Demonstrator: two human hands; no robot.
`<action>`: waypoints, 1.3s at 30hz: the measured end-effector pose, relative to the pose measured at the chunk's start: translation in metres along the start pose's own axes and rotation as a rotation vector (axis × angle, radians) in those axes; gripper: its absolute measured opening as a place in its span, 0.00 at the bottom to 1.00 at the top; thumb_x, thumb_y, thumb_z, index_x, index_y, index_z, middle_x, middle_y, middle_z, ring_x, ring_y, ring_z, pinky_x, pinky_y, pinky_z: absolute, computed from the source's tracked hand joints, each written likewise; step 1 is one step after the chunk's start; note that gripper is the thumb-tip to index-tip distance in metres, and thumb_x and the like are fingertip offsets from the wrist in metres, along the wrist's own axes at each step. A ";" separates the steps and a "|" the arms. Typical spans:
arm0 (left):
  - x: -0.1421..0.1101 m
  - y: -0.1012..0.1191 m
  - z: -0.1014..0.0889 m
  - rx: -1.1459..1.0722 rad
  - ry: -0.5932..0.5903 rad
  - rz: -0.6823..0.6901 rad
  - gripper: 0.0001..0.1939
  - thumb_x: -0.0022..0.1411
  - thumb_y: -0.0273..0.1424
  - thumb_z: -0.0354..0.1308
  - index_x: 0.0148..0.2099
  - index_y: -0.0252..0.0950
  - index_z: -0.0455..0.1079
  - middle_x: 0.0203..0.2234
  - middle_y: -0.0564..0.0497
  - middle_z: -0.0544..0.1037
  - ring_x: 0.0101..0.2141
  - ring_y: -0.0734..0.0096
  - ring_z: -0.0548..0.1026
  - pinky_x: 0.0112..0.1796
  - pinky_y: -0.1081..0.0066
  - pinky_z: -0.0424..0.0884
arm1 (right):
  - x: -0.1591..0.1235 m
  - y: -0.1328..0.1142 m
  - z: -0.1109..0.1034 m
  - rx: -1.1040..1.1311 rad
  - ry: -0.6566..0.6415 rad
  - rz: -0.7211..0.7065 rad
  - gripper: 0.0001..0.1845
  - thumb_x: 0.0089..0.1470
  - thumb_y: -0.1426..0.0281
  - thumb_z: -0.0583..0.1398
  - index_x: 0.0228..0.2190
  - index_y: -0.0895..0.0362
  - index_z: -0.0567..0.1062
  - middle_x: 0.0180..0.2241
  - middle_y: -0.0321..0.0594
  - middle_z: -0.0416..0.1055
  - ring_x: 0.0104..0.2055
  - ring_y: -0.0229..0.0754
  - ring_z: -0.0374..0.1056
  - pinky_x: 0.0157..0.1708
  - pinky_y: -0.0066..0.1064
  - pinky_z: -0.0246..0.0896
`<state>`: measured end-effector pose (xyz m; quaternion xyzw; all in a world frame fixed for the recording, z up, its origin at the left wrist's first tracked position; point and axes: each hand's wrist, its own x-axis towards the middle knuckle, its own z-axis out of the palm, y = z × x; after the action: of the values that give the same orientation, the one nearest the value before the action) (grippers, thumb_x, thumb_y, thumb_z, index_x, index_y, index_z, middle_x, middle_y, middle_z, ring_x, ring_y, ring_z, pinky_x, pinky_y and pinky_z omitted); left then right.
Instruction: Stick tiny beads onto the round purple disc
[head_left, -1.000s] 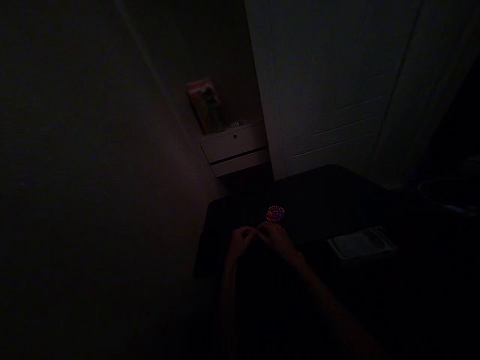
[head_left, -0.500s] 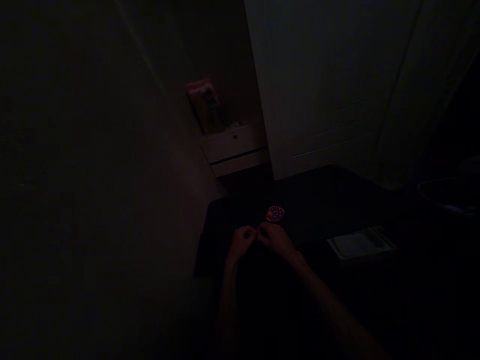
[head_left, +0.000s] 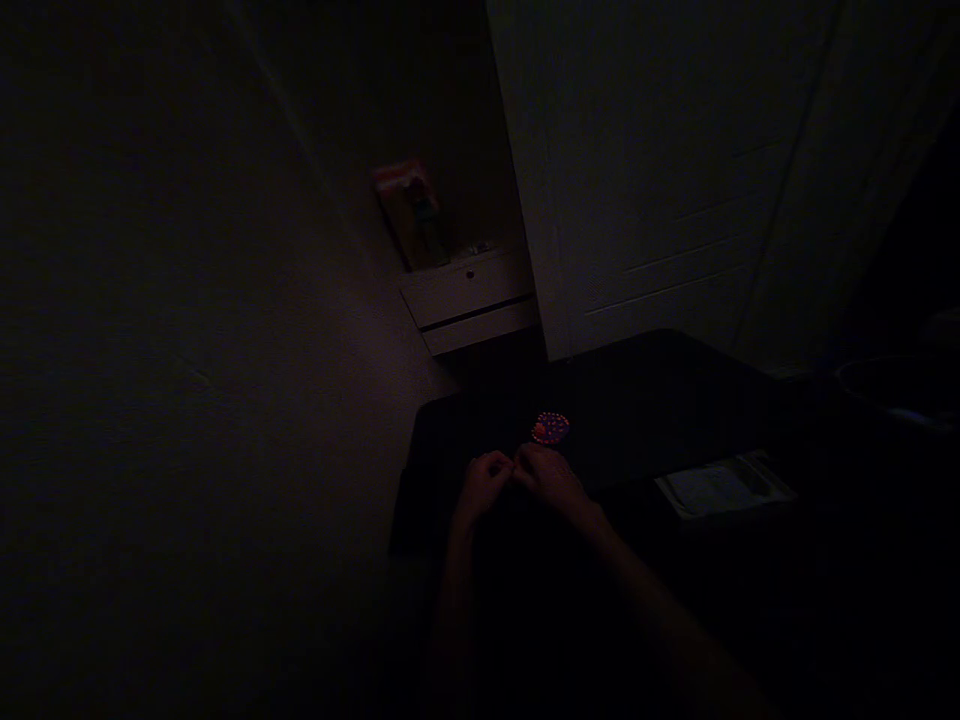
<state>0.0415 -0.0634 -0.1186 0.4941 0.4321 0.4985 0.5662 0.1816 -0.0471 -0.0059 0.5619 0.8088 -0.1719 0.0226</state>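
The room is very dark. My left hand (head_left: pixel 484 482) and my right hand (head_left: pixel 551 477) rest close together on a black table (head_left: pixel 645 400), fingertips nearly meeting. Both hands have curled, pinched fingers; whatever lies between them is too dark to make out. Just beyond my right hand sits a small round object (head_left: pixel 551 428) dotted with red and purple beads or lights.
A pale flat packet or paper (head_left: pixel 724 487) lies on the table to the right. A white drawer unit (head_left: pixel 472 300) stands behind the table with a reddish box (head_left: pixel 409 210) on it. A white door (head_left: pixel 660 170) is behind, a bare wall on the left.
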 end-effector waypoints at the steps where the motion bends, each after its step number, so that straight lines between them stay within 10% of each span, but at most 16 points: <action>1: 0.000 -0.002 0.000 -0.020 0.011 -0.009 0.10 0.59 0.35 0.56 0.34 0.34 0.73 0.26 0.51 0.77 0.30 0.69 0.74 0.37 0.71 0.66 | 0.000 0.003 0.003 0.000 0.014 0.013 0.05 0.61 0.70 0.60 0.36 0.59 0.73 0.36 0.42 0.74 0.35 0.40 0.68 0.35 0.29 0.53; 6: -0.001 -0.016 0.001 -0.094 0.166 -0.056 0.10 0.59 0.35 0.54 0.34 0.34 0.71 0.22 0.53 0.72 0.27 0.70 0.71 0.34 0.71 0.65 | 0.007 0.028 0.024 0.125 0.174 0.028 0.02 0.60 0.74 0.58 0.35 0.59 0.71 0.37 0.43 0.74 0.38 0.41 0.69 0.40 0.30 0.58; 21: -0.004 -0.013 -0.001 -0.050 0.153 -0.104 0.10 0.60 0.35 0.56 0.35 0.34 0.73 0.23 0.52 0.75 0.28 0.69 0.74 0.34 0.71 0.66 | 0.013 0.033 0.035 0.225 0.271 0.024 0.14 0.66 0.64 0.44 0.39 0.57 0.65 0.37 0.48 0.71 0.38 0.45 0.68 0.42 0.36 0.61; 39: -0.005 -0.013 -0.002 -0.060 0.138 -0.081 0.09 0.59 0.34 0.57 0.36 0.32 0.74 0.26 0.50 0.76 0.30 0.69 0.74 0.36 0.71 0.67 | 0.014 0.029 0.029 0.313 0.226 -0.030 0.04 0.58 0.71 0.61 0.33 0.59 0.76 0.34 0.41 0.76 0.35 0.40 0.71 0.37 0.29 0.62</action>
<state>0.0405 -0.0678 -0.1315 0.4236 0.4747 0.5206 0.5694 0.1985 -0.0346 -0.0435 0.5620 0.7780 -0.2318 -0.1585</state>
